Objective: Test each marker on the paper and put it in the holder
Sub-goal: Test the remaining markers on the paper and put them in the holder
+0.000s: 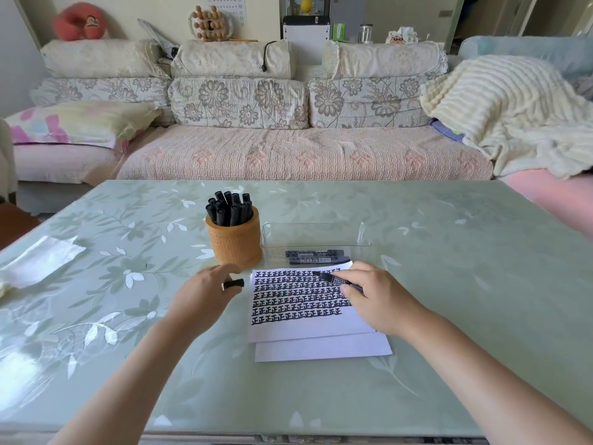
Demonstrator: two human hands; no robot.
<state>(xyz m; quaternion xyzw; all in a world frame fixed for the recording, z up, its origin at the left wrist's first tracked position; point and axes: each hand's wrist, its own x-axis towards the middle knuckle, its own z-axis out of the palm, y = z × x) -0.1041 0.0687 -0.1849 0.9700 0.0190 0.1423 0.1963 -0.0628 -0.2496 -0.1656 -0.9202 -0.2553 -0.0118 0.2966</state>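
our right hand (378,300) grips an uncapped marker (337,279), its tip over the upper rows of black marks on the paper (305,322). our left hand (205,290) pinches the black cap (233,283) just in front of the woven holder (237,242), which is packed with markers. a clear tray (316,236) behind the paper on the tabletop (449,284) holds a few more.

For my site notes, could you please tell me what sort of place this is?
Most likely a home living room: a floral sofa stands behind the leaf-patterned table, a cream blanket lies on the seat beside it, and a plush toy sits on top.
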